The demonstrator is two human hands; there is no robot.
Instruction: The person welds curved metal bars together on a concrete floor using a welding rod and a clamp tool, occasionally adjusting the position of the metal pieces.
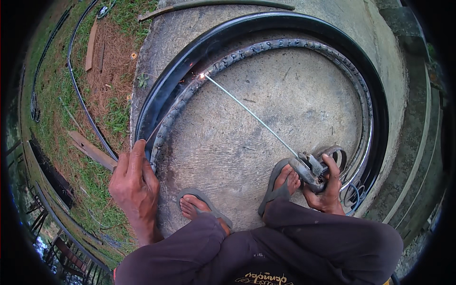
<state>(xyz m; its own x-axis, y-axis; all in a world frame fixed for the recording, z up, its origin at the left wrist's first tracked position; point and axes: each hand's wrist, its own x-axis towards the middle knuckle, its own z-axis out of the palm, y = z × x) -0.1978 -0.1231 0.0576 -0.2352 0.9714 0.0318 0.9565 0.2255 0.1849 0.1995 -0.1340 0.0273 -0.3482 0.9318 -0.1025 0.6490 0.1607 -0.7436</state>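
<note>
— Steadying the black metal hoop (156,95) with my left hand (134,183), fingers pressed flat on its edge. Sparks could reach that bare skin.

— And your right hand (327,190)?

— Closed around the electrode holder (308,168), rod (249,113) tip at the rebar ring (285,45), I think. Sandalled toes sit close.

Glossy black metal ring (161,90), rough matt concrete slab (266,118), thin metal rod (251,114).

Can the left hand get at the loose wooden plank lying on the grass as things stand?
Probably yes: the left hand rests on the black curved metal rim, and the wooden plank lies just beside it with nothing between.
</note>
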